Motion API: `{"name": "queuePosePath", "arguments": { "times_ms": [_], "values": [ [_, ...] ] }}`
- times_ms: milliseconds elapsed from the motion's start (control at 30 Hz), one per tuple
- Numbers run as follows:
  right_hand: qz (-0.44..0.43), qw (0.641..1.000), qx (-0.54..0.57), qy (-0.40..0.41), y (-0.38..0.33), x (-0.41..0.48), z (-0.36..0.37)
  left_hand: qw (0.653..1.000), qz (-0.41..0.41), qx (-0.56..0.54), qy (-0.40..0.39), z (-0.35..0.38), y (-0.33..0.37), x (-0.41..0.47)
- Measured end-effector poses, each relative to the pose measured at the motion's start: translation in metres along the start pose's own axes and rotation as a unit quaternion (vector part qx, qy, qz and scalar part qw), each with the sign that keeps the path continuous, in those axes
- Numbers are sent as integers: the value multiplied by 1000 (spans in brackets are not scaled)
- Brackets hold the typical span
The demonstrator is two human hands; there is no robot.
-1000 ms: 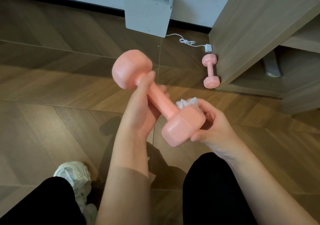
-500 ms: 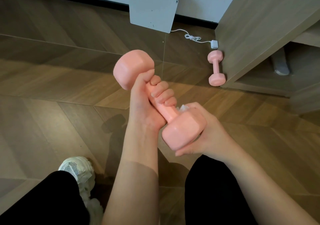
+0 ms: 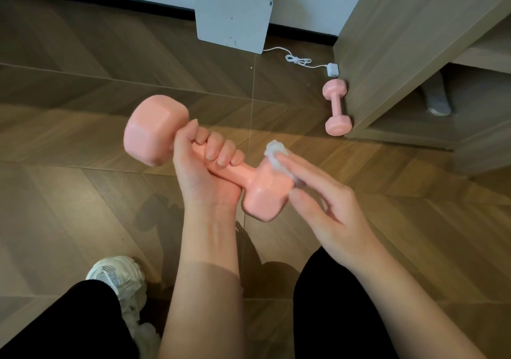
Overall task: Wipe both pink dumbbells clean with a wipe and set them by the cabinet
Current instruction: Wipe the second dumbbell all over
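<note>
My left hand (image 3: 206,170) grips the handle of a pink dumbbell (image 3: 154,129), held in the air over the floor and tilted, its far head up left and its near head down right. My right hand (image 3: 326,206) presses a crumpled white wipe (image 3: 276,152) against the right side of the near head with straight fingers. A second pink dumbbell (image 3: 336,107) lies on the floor against the side of the wooden cabinet (image 3: 401,41).
A grey flat box (image 3: 233,10) leans on the wall at the back, and a white cable with a plug (image 3: 331,69) runs from it to the cabinet corner. My knees in black trousers and a white shoe (image 3: 119,278) are below my hands.
My left hand closed fully around the handle. My right hand came out from under the near head and now holds the wipe against its right side with straighter fingers.
</note>
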State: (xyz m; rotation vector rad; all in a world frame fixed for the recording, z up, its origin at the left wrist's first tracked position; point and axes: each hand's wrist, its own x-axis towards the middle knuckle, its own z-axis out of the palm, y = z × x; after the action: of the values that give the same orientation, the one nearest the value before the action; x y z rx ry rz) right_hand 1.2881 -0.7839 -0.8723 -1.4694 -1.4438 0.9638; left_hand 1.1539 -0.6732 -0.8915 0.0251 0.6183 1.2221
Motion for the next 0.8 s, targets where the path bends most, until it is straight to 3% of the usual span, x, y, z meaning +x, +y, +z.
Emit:
{"name": "queuePosePath", "arguments": {
  "times_ms": [100,200,367,433,533,600,733,800],
  "values": [
    [37,999,7,26,2,2,-1,1000,24,7,11,0,-2,-2],
    [-78,987,-109,82,5,-6,3,999,34,-9,38,1,-2,-4],
    [-216,939,-222,148,6,-4,12,994,38,-41,92,5,-2,-4],
    [-190,946,-218,143,6,-2,15,994,41,-39,94,6,-2,-4],
    [-36,984,-111,131,1,4,13,995,40,-33,83,9,-3,-5],
    [-18,988,-66,139,1,6,11,995,42,-37,80,11,-4,-4],
    [-184,952,-144,200,3,2,18,992,44,-57,104,4,-6,-2],
    [-202,943,-156,216,6,3,21,991,32,-75,107,1,-10,-2]
  ]
}}
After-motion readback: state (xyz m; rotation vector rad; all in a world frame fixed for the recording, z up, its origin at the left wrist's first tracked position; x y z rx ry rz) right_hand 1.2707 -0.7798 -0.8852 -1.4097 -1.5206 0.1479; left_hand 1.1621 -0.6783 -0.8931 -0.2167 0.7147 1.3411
